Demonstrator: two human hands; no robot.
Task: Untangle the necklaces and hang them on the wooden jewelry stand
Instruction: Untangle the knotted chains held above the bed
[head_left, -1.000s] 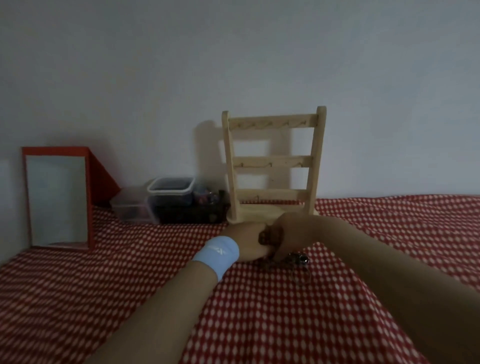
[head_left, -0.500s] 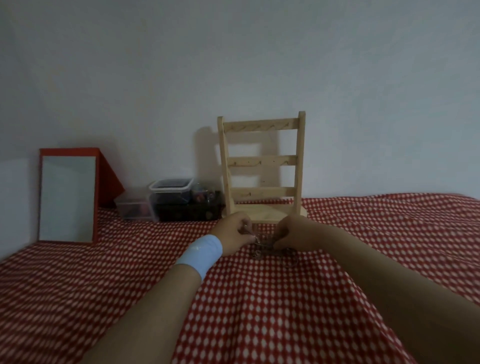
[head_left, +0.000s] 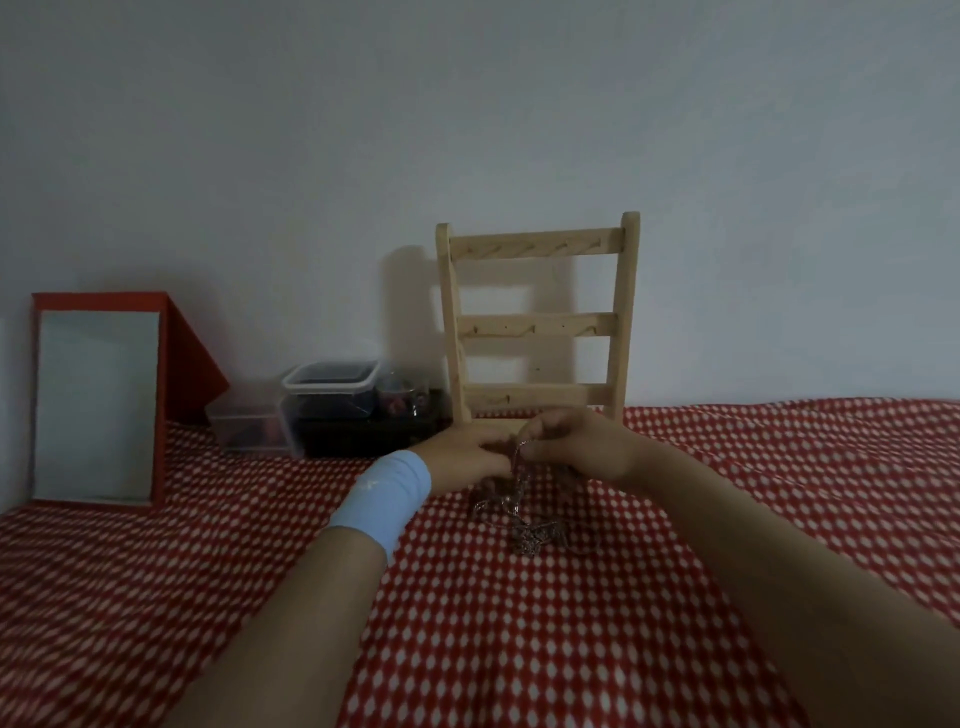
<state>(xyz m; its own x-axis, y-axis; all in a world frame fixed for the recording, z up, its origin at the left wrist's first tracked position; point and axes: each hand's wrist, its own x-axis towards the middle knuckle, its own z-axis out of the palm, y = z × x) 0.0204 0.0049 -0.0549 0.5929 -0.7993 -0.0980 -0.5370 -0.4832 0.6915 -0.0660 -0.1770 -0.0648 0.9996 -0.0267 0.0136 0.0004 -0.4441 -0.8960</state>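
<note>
- Now the left hand (head_left: 467, 457), the one with the blue wristband (head_left: 384, 493), has come back close to the other hand. Half a second ago the two were pulled apart with chain between them. Its fingers touch the chains, but I cannot tell if its grip is closed on them.
- The necklaces (head_left: 519, 512) are one knotted clump in the middle of the frame, on the red checked cloth (head_left: 208, 597). The clump runs long from the fingers down toward the bottom of the frame, leaning a bit right. Its top is lifted and its low end lies on the cloth.
- The wooden jewelry stand (head_left: 537, 322), just behind, has bare hooks, so nothing is hung yet.
- The right hand (head_left: 576, 447) pinches a strand at the top, so I think it is picking the knot apart.
</note>
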